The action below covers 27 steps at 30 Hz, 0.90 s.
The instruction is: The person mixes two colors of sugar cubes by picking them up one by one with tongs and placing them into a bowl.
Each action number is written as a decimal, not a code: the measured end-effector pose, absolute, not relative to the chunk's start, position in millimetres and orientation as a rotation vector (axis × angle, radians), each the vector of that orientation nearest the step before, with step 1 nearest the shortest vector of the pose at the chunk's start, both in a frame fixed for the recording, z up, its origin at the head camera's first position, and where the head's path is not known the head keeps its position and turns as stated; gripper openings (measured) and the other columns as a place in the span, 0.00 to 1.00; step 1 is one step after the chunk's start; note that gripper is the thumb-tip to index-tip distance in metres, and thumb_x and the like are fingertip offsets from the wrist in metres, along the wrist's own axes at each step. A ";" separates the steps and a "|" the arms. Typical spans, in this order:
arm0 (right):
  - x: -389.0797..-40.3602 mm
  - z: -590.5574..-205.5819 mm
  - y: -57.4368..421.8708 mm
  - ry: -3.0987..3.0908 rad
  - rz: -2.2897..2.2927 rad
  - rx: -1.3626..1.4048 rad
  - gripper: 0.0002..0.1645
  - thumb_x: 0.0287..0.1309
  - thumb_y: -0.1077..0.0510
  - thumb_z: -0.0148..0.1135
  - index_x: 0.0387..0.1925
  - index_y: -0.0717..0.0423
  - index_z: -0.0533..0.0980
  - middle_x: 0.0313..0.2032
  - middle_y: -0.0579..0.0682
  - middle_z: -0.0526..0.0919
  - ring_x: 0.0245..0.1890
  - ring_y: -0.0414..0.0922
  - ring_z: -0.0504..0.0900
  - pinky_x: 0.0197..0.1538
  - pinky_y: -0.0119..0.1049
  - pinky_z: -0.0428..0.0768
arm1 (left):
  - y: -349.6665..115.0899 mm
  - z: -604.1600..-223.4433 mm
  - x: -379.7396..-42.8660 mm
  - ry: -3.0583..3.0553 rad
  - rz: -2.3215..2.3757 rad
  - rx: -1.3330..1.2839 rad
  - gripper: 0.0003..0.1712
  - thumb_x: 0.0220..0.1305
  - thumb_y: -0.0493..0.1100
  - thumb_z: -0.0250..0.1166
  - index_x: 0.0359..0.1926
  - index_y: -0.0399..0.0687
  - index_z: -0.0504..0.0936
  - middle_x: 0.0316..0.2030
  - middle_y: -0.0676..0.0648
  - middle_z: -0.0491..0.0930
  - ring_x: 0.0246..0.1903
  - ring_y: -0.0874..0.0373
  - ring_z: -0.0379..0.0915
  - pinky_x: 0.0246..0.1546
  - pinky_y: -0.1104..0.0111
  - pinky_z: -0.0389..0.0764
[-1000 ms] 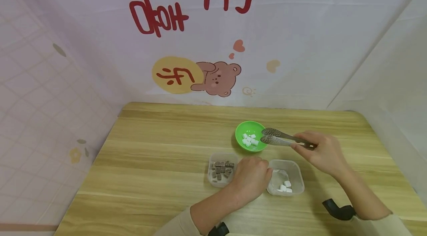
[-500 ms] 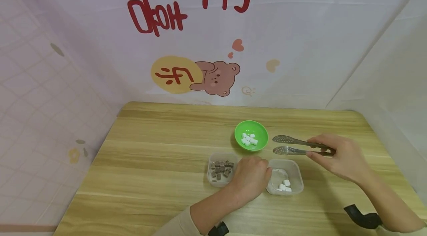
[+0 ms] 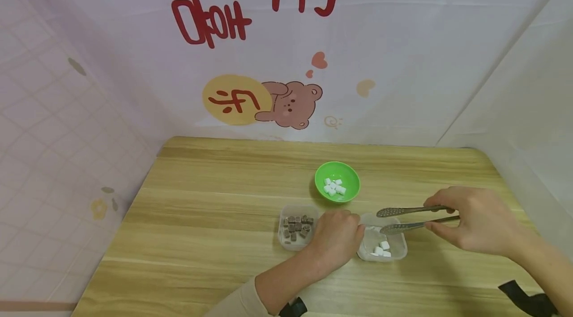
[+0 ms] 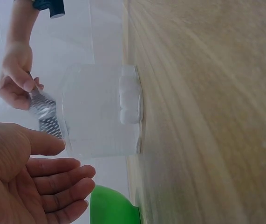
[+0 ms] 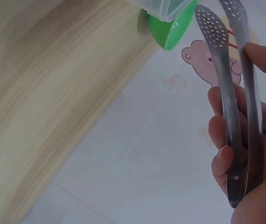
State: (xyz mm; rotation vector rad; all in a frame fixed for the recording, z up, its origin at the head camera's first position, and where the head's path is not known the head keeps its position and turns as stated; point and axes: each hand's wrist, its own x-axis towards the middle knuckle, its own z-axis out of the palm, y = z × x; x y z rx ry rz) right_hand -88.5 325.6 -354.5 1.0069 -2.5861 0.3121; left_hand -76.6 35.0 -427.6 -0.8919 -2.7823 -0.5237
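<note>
My right hand (image 3: 481, 220) holds metal tongs (image 3: 403, 211) with perforated tips, thumb on one arm and fingers round the other. The tongs' arms stand apart with nothing between them, over the far right part of a clear plastic container (image 3: 400, 245). Several white cubes (image 3: 379, 251) lie in that container. My left hand (image 3: 337, 237) is at the container's left rim, fingers loosely bent and thumb beside the rim in the left wrist view; whether it touches, I cannot tell. Behind stands a green bowl (image 3: 320, 173) with several white cubes.
Left of my left hand, a second clear container (image 3: 283, 243) holds several brown cubes (image 3: 295, 227). Everything stands on a wood-grain table (image 3: 201, 197). A white printed sheet (image 3: 403, 48) hangs behind the table's far edge.
My right hand has drawn the tongs away from the green bowl, rightward and towards me, to above the right container. Their tips have spread wider. The left hand has stayed in place.
</note>
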 end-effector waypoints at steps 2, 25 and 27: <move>-88.2 -352.9 322.1 -2.590 0.255 1.041 0.25 0.24 0.50 0.85 0.33 0.38 0.86 0.32 0.31 0.86 0.26 0.26 0.78 0.25 0.27 0.74 | 34.8 -427.9 -77.2 -2.778 -0.525 -0.894 0.22 0.70 0.45 0.68 0.16 0.52 0.76 0.15 0.56 0.71 0.17 0.64 0.68 0.22 0.71 0.70; -97.9 -345.6 270.7 -2.756 -0.122 1.348 0.25 0.28 0.56 0.73 0.14 0.40 0.61 0.18 0.32 0.57 0.20 0.33 0.52 0.20 0.31 0.55 | 32.7 -425.2 -77.6 -2.774 -0.568 -0.909 0.24 0.70 0.43 0.68 0.15 0.53 0.73 0.14 0.57 0.68 0.16 0.66 0.64 0.20 0.72 0.68; -97.6 -346.5 268.7 -2.751 -0.127 1.365 0.25 0.29 0.58 0.72 0.14 0.40 0.60 0.17 0.33 0.57 0.21 0.34 0.51 0.21 0.31 0.54 | 32.8 -424.8 -77.5 -2.773 -0.572 -0.911 0.24 0.70 0.43 0.68 0.15 0.53 0.73 0.14 0.57 0.67 0.16 0.66 0.64 0.20 0.72 0.68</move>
